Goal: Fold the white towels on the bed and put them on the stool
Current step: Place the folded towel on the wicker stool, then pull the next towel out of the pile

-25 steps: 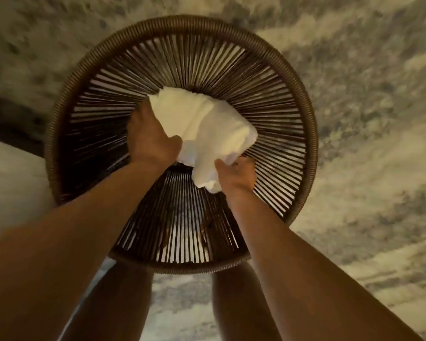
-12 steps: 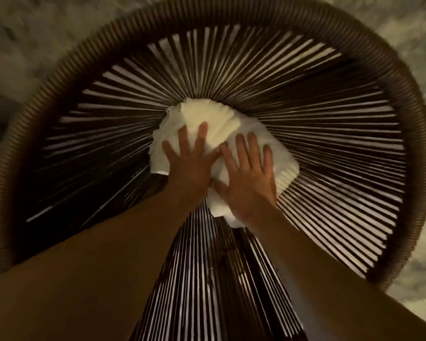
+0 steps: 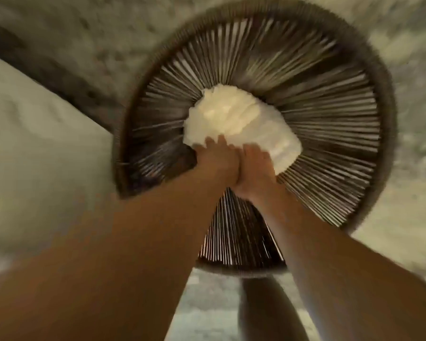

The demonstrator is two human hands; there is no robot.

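Observation:
A folded white towel (image 3: 234, 116) lies on the middle of the round brown woven stool (image 3: 384, 134). My left hand (image 3: 217, 161) and my right hand (image 3: 256, 171) sit side by side, touching each other, at the towel's near edge. Their fingers lie flat on the cloth and do not grip it. The frame is blurred by motion, so finger detail is soft. The near part of the towel is hidden under my hands.
The white bed (image 3: 35, 143) fills the left side, close to the stool's rim. Grey mottled carpet (image 3: 403, 217) surrounds the stool. My leg (image 3: 263, 311) stands just in front of the stool's base.
The towel was lowered onto the stool and pressed flat. My hands have since slid back from its top to its near edge, and the view has pulled away and swung right.

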